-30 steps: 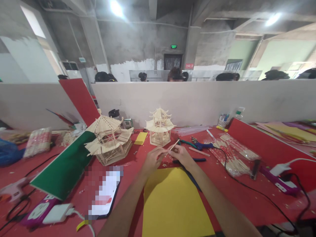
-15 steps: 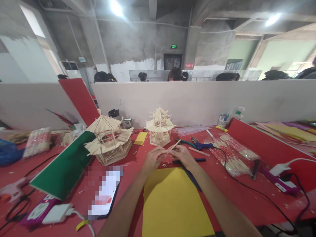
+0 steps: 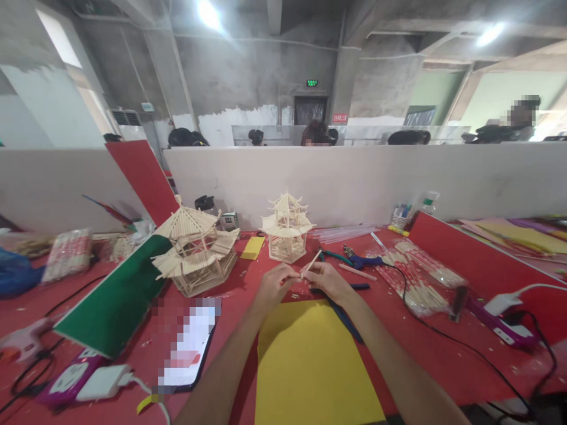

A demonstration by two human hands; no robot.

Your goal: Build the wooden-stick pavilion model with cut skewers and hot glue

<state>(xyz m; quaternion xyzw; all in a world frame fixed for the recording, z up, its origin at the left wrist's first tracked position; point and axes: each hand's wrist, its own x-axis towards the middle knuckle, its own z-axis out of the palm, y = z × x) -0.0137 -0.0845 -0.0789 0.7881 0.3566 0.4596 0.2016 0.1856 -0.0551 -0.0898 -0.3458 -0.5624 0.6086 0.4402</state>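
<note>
My right hand (image 3: 326,280) is pinched on a thin wooden stick (image 3: 313,261) that slants up to the right. Fingertips of my left hand (image 3: 279,283) are pressed together near the stick's lower end; what they hold, if anything, is too small to tell. Both hands are over the top edge of a yellow sheet (image 3: 314,360). Behind them stands a small stick pagoda (image 3: 287,230), and a larger stick pagoda (image 3: 199,251) is to the left. Dark-handled pliers (image 3: 345,319) lie partly under my right hand.
A phone (image 3: 190,345) and a green board (image 3: 115,298) are on the left. To the right lie a blue glue gun (image 3: 365,261), bagged sticks (image 3: 416,283) and a purple power strip (image 3: 502,324). A white partition (image 3: 354,183) runs behind.
The stick in my right hand has tilted a little more upright. My hands have barely moved. Beyond the partition at the far right, a person has shifted.
</note>
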